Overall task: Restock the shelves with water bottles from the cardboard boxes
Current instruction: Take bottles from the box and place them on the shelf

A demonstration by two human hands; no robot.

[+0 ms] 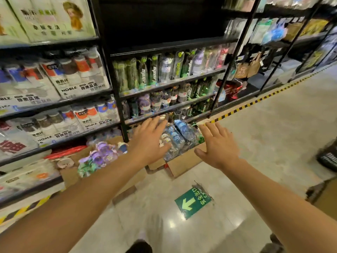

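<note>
A cardboard box [184, 164] stands on the floor at the foot of the black shelf unit [171, 83], holding several wrapped bottles with blue tops [179, 136]. My left hand [148, 138] is stretched out flat over the box's left side, fingers spread, holding nothing. My right hand [218, 144] hovers flat over the box's right side, fingers straight, also holding nothing. A second box [73, 172] to the left carries purple and green bottles [99, 157]. The shelves above are lined with packaged green, purple and clear bottles.
The left shelving [54, 105] is packed with white cup boxes. Yellow-black tape [255, 101] runs along the shelf base. A green arrow sticker [193, 202] lies on the tiled floor. A black basket [328, 157] and another carton [324, 194] sit at the right edge.
</note>
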